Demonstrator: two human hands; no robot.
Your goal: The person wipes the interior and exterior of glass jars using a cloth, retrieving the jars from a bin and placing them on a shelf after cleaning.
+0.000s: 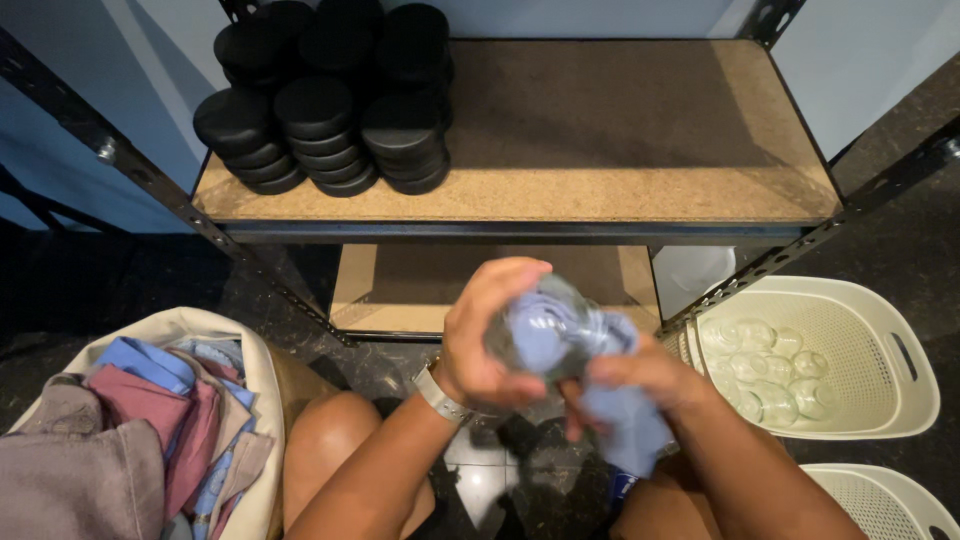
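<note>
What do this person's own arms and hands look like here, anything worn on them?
Both forearms are bare, with no sleeves in view and no gloves on either hand. The left hand has a light, silver-grey band around its wrist, like a watch strap or bracelet; no face or dial shows. The right hand and its wrist show nothing worn. No rings are visible.

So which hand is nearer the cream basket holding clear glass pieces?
Right. The right hand is just left of the basket; the left hand is farther left.
</note>
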